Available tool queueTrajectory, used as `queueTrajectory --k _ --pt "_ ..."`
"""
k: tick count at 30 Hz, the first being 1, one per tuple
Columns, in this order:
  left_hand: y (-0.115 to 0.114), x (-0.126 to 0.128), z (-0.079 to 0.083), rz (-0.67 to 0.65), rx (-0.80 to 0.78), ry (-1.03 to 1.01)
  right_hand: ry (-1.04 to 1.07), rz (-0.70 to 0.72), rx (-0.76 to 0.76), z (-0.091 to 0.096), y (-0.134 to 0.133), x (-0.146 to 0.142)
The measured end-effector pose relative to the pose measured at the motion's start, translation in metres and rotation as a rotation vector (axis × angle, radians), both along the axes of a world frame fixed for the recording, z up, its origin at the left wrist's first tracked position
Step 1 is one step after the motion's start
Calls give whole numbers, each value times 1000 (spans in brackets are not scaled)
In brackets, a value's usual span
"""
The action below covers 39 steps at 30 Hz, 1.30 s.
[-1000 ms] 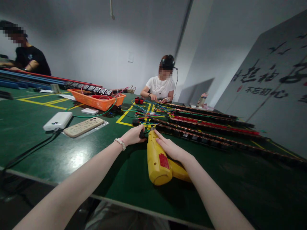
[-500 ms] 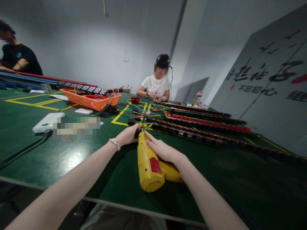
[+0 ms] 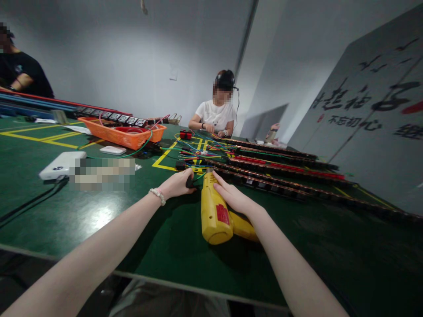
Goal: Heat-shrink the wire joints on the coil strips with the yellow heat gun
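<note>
My right hand is wrapped around a yellow electric screwdriver with a red label, its tip pointing away from me toward a small black part. My left hand, with a bead bracelet on the wrist, is closed on that black part on the green table. Coloured wires run from just beyond my hands. Long black and red power strips lie to the right of the tool's tip.
An orange tray with sockets and cables stands at the back left, a white power bank and a small white box nearer. A person in white sits across the table, another in black at the far left.
The view has shifted a little. The yellow screwdriver has swung slightly to the right with my right hand, and my left hand stays closed on the black part.
</note>
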<state>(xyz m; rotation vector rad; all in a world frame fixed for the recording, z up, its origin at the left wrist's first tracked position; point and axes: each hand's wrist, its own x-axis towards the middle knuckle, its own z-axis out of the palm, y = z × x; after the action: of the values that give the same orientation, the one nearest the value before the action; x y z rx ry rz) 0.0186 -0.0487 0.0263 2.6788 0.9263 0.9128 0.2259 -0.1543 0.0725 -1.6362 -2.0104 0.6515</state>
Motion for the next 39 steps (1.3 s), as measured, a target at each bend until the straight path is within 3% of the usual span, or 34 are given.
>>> queueTrajectory --k 13,23,29,34,39 --pt "1 1 -1 54 43 -2 32 -106 -42 -4 2 -6" --pt "2 -2 -1 6 93 -3 60 -12 -119 -5 -8 -33" --pt "2 -2 -1 27 105 -2 50 -24 -165 -5 -7 -32" --pt "2 -2 0 23 115 0 0 -155 -347 -8 -2 -32" --pt "1 -3 0 -41 90 -13 -44 -207 -292 -4 -3 -38"
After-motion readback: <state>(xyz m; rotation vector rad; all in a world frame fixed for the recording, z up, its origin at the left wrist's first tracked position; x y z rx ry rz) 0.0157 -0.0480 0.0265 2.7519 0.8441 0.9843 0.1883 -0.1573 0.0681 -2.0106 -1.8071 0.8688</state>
